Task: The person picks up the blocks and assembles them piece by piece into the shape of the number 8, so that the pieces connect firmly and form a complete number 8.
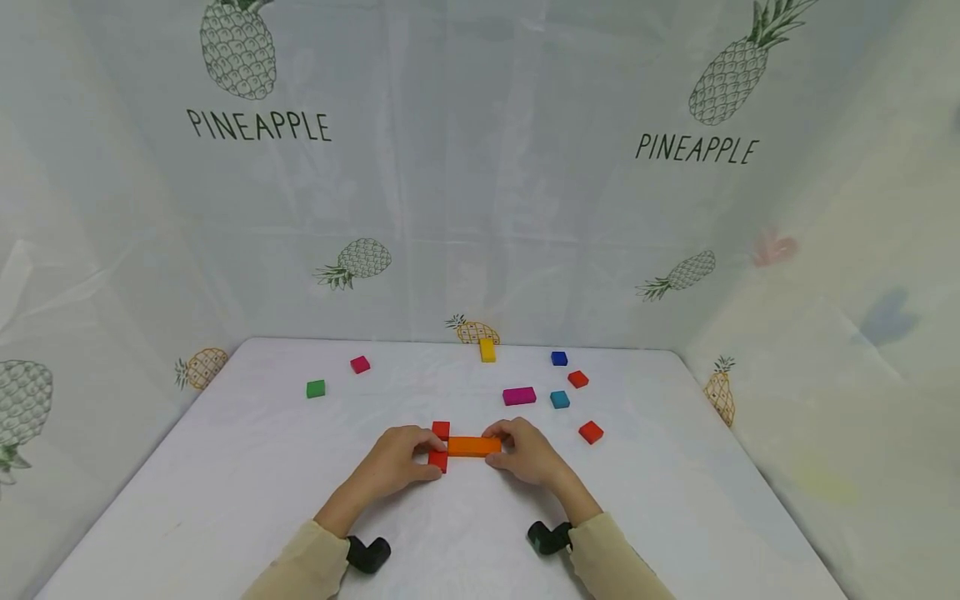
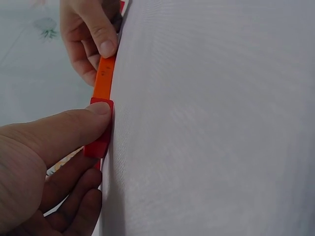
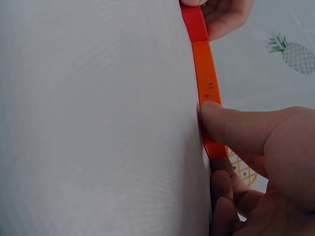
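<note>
My left hand [image 1: 397,458] pinches a red block [image 1: 438,462] between thumb and fingers, near the middle of the white table. A second red block [image 1: 441,429] lies just beyond it. To their right, a long orange block [image 1: 468,447] lies lengthwise, its left end against the red blocks. My right hand [image 1: 529,454] grips the orange block's right end, thumb on the near side and fingers on the far side. In the left wrist view, the thumb presses the red block [image 2: 102,140]. Small dark marks show on the orange block [image 3: 204,73] in the right wrist view.
Further back lie a green block [image 1: 316,389], a crimson block [image 1: 360,364], a yellow block [image 1: 487,350] and a magenta block [image 1: 519,397]. Toward the right are a dark blue block [image 1: 559,358], a light blue block [image 1: 560,400] and red blocks [image 1: 591,432]. A pineapple-print curtain [image 1: 480,167] hangs behind.
</note>
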A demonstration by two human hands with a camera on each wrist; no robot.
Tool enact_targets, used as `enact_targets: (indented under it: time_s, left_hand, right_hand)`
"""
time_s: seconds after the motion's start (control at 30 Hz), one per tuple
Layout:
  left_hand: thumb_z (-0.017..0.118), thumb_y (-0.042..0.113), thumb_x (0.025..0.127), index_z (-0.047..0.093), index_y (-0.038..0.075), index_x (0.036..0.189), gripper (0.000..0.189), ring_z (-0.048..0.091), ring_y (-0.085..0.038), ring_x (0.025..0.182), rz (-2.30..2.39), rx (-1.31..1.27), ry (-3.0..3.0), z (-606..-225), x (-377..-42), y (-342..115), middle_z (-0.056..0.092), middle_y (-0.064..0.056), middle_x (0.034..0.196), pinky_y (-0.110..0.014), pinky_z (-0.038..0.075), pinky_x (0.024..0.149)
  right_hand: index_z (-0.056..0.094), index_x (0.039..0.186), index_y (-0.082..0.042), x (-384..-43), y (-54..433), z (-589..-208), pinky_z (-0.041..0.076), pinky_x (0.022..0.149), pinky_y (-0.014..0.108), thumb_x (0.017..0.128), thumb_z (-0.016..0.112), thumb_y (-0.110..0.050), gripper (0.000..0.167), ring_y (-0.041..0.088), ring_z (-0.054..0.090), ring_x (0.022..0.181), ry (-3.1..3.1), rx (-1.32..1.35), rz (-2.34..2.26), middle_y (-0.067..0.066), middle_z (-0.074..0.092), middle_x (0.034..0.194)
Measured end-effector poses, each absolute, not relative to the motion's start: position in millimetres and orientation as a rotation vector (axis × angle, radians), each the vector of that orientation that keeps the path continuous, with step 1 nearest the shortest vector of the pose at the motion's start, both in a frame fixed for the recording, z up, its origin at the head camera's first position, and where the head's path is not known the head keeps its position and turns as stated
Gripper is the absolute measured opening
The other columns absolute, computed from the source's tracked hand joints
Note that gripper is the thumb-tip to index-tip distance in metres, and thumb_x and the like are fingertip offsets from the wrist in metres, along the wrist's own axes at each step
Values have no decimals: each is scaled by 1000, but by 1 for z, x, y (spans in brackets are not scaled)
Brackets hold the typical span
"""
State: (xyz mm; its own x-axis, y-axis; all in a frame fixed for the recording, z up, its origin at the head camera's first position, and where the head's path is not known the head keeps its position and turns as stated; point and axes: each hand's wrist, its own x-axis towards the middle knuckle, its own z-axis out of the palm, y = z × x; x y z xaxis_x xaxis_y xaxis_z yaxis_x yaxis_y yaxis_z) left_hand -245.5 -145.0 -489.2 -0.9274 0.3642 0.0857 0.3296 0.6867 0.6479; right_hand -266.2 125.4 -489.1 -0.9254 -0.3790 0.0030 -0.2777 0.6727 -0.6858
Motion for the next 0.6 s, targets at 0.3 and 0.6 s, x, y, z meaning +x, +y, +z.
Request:
enact_targets:
  time_s: [0.3, 0.6]
  left_hand:
    - [92, 18, 84, 80, 21, 108, 27, 61, -18, 100, 1101, 528, 2835, -486, -243, -144, 71, 6, 106, -47, 56, 96]
    - [92, 20, 84, 81, 21, 110, 29, 59, -17, 99, 1095, 484, 2833, -486, -244, -143, 69, 6, 103, -43, 56, 93]
  right_hand:
    - [73, 123, -18, -267, 126, -490, 52, 92, 41, 95, 81, -19, 29, 19, 55, 104, 2752, -559, -1074, 0, 61, 110]
    - [73, 125, -18, -266, 127, -489, 52, 96, 43, 95, 82, -19, 31, 21, 55, 107, 2734, -537, -1077, 1, 62, 114]
